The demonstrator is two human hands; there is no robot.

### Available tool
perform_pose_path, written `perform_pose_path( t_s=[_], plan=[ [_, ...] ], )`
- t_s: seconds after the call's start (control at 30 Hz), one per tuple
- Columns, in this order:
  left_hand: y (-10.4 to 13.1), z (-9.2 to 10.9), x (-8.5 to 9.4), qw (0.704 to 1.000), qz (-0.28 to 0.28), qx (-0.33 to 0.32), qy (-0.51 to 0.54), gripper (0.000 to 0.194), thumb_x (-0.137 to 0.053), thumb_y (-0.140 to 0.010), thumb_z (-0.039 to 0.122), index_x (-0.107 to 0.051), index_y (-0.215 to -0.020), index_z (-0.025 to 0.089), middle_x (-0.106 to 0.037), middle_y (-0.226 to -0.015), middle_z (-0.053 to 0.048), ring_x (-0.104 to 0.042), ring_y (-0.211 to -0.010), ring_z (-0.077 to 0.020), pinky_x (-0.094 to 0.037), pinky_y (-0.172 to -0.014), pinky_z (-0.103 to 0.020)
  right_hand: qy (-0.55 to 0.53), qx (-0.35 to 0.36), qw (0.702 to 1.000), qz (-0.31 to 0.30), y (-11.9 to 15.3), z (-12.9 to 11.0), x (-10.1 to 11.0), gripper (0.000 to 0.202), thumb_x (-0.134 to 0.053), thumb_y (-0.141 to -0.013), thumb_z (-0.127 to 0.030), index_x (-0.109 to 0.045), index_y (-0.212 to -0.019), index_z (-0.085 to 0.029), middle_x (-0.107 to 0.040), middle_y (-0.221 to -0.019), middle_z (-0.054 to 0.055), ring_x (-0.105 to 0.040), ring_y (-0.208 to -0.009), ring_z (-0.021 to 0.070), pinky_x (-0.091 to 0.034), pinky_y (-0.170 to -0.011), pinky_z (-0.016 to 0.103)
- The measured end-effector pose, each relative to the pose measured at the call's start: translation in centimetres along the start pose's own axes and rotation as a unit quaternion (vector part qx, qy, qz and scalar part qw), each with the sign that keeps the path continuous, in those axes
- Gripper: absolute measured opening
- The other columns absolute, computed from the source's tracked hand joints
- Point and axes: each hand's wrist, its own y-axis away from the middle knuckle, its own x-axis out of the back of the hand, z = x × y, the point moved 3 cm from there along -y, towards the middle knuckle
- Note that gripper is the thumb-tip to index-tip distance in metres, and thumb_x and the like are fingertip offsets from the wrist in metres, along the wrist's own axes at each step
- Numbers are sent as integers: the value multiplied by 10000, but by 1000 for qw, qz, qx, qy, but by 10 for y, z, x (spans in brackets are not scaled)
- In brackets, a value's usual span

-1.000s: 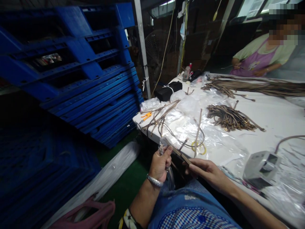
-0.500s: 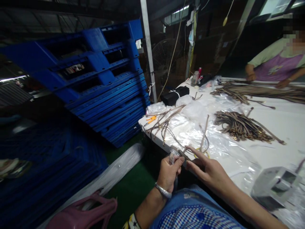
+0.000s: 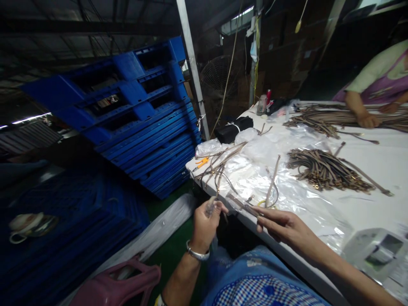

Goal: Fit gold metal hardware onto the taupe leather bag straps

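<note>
My left hand (image 3: pixel 206 225) is closed beside the table's front edge, its fingers wrapped round a small pale, clear strip. Farther right, my right hand (image 3: pixel 283 227) pinches a brown strap (image 3: pixel 244 205) between thumb and fingers at the edge of the table. The strap's free end points toward my left hand. Behind the hands lie loose straps (image 3: pixel 219 163) with small metal ends. A bigger bundle of straps (image 3: pixel 325 170) rests on clear plastic sheets (image 3: pixel 296 204).
Orange-handled pliers (image 3: pixel 202 162) lie at the table corner. A tape dispenser (image 3: pixel 379 255) stands at the right. Blue pallets (image 3: pixel 153 140) are stacked at the left, above a pink stool (image 3: pixel 117 284). Across the table, a person's hand (image 3: pixel 368 119) rests on long straps.
My left hand has moved left, away from the strap and my right hand. The right hand has shifted slightly right. The other person's arm has reached farther over the long straps.
</note>
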Motion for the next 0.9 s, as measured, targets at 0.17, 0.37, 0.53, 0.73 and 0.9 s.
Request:
perform_pose_path(
  t_s=[0.17,0.37,0.53,0.73,0.9],
  plan=[
    [-26,40,4,975,-131,-152,-92,405,-623,-862,429,-680,-1153,152,-681,-1180,-122,-617,-1081,-237,-441,-950,-290,65,33,996,-41,2,-16,13,561,-549,-881,-539,-630,-1285,-158,-698,-799,59,-545,-643,150,-430,-570,246],
    [-48,38,-11,914,-354,-2,-197,358,-760,-731,420,-761,-924,119,-760,-850,-61,-679,-808,-212,-470,-713,-234,219,108,965,-100,1,-39,28,467,-508,-925,-393,-575,-1340,-188,-730,-798,60,-635,-717,190,-463,-677,270],
    [-44,37,-23,913,-378,50,-148,391,-789,-680,434,-748,-886,104,-739,-828,-46,-645,-763,-185,-453,-664,-222,359,161,915,-95,7,-61,30,564,-532,-850,-175,-474,-1409,-227,-697,-706,23,-572,-575,153,-351,-540,236],
    [-40,54,-34,923,-357,7,-140,381,-756,-718,440,-751,-880,95,-710,-750,-35,-617,-699,-162,-430,-616,-214,202,59,962,-174,0,-68,30,611,-539,-911,-435,-393,-1453,-194,-728,-820,58,-620,-662,170,-438,-587,240],
    [-46,55,-17,941,-303,2,-152,367,-757,-723,423,-761,-899,101,-739,-806,-72,-645,-734,-181,-451,-630,-221,160,30,960,-228,-1,-48,55,462,-493,-920,-543,-654,-1149,-176,-689,-797,60,-622,-726,185,-464,-649,261]
  ],
)
